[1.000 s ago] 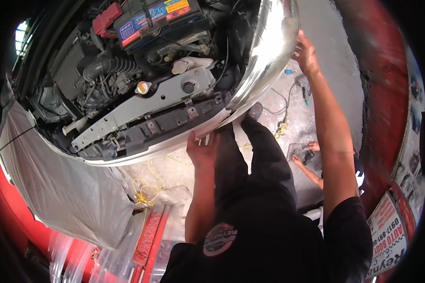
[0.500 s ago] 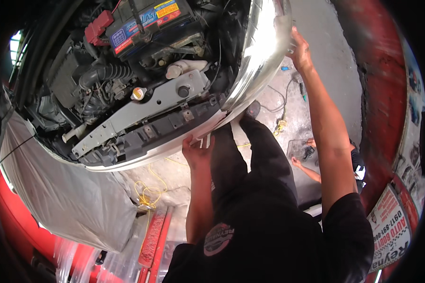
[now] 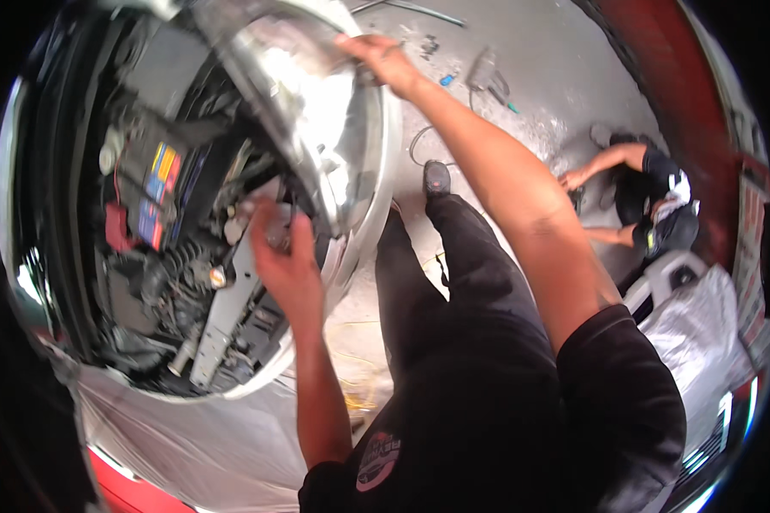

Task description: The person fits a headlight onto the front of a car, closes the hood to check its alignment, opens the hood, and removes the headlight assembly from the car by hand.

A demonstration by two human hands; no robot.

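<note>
A clear headlight (image 3: pixel 304 107) sits at the car's front corner, beside the white bumper (image 3: pixel 383 137). My right hand (image 3: pixel 385 61) reaches up to the headlight's outer edge, its fingers hooked over that rim and the thumb partly hidden. My left hand (image 3: pixel 287 265), a little smeared by motion, hovers over the engine bay near the headlight's inner lower end, thumb and fingers apart with nothing between them. Below it runs a grey radiator support panel (image 3: pixel 231 316). Farther left in the bay stands a battery (image 3: pixel 158 197) with a colourful label.
Another person (image 3: pixel 650 184) crouches on the floor at the right. A hand tool with a cord (image 3: pixel 488 81) and a small blue item (image 3: pixel 447 80) lie on the concrete. Plastic sheeting (image 3: pixel 697 333) covers something lower right. A grey cover (image 3: pixel 171 436) drapes a red vehicle at lower left.
My view has swung, so the car sits farther left. The left hand has left the bumper's front edge and risen over the engine bay. My right hand stays at the headlight corner.
</note>
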